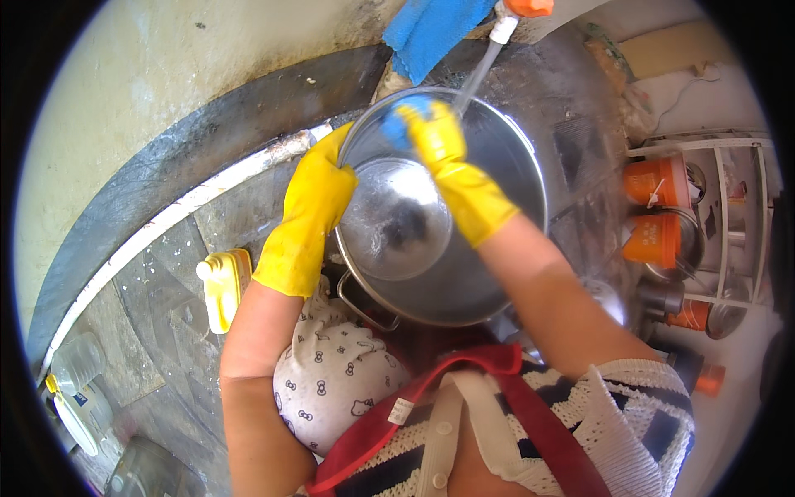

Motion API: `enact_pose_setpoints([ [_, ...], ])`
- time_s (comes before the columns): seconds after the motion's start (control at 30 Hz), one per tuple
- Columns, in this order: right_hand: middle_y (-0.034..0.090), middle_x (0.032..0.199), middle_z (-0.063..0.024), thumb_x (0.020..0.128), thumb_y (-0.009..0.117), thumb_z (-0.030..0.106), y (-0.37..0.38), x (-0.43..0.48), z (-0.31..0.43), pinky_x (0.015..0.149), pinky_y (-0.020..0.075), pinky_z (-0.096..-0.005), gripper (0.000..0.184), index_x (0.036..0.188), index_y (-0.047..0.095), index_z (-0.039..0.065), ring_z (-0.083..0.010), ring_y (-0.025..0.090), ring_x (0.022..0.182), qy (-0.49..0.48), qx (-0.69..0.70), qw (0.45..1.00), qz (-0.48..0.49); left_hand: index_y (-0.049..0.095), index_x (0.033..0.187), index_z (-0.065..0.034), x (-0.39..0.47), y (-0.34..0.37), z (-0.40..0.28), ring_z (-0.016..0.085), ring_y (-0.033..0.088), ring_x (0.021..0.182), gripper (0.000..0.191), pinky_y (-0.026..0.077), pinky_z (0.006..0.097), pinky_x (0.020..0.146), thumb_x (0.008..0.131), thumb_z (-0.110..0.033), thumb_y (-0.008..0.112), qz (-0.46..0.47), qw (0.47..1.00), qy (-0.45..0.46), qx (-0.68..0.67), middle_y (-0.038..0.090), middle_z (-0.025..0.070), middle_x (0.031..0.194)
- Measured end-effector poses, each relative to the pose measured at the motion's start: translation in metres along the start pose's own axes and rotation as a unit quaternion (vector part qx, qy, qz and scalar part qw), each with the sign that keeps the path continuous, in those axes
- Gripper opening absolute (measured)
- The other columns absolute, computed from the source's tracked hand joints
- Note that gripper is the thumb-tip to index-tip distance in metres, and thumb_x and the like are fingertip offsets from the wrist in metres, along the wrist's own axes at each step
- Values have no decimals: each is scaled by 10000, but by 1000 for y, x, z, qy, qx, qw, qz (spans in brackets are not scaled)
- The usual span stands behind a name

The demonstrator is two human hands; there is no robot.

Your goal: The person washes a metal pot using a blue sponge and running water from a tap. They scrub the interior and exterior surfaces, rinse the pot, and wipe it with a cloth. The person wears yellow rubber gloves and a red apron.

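My left hand (323, 174), in a yellow rubber glove, grips the rim of a large stainless-steel pot (478, 267) on its left side. The pot is tilted, its mouth facing me. Its round bottom (397, 217) shows bright, with a dark patch in the middle. Inside, near the far wall, my right hand (438, 133), in a matching glove, holds a blue scrubbing cloth or sponge (400, 124), blurred by motion. Water (478, 77) runs from a white tap (504, 28) with an orange handle, passing close to my right hand into the pot.
A blue cloth (435, 37) hangs beside the tap. At left, a yellow bottle (227, 289) lies on the dark tiled floor (149, 323), near a white pipe (186, 205) along the wall. Clear plastic containers (81, 360) are farther left. Orange buckets (652, 239) stand by a white rack (720, 217).
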State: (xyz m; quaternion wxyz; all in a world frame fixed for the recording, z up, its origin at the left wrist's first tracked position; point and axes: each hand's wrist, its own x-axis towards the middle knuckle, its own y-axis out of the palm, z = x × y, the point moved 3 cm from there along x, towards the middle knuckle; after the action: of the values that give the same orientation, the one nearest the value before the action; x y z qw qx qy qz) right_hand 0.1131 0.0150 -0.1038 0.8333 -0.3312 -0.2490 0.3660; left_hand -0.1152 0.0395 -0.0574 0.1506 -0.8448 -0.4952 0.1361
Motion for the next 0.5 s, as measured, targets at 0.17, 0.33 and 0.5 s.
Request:
enact_pose_setpoints([
  [0.17, 670, 1160, -240, 859, 739, 214, 47, -93, 38, 932, 511, -473, 370, 1176, 659, 41, -405, 636, 1098, -160, 66, 914, 366, 594, 1444, -180, 5, 0, 8, 336, 601, 1295, 548, 437, 388, 1100, 900, -129, 635, 33, 999, -40, 0, 655, 159, 1372],
  [0.33, 714, 1131, -203, 856, 710, 327, 54, -98, -25, 946, 522, -451, 409, 1173, 718, 67, -382, 671, 1075, -63, 53, 811, 579, 597, 1438, -184, 4, 1, 12, 336, 604, 1288, 532, 442, 390, 1090, 909, -154, 636, 34, 998, -51, 11, 656, 157, 1367],
  [0.5, 644, 1307, -228, 751, 839, 157, 59, -46, -133, 1023, 505, -395, 703, 1401, 579, 88, -383, 626, 1202, 11, -122, 950, 288, 599, 1420, -160, 2, 1, 10, 307, 704, 1019, 502, 522, 391, 924, 921, -108, 594, 4, 999, -31, 12, 716, 174, 1148],
])
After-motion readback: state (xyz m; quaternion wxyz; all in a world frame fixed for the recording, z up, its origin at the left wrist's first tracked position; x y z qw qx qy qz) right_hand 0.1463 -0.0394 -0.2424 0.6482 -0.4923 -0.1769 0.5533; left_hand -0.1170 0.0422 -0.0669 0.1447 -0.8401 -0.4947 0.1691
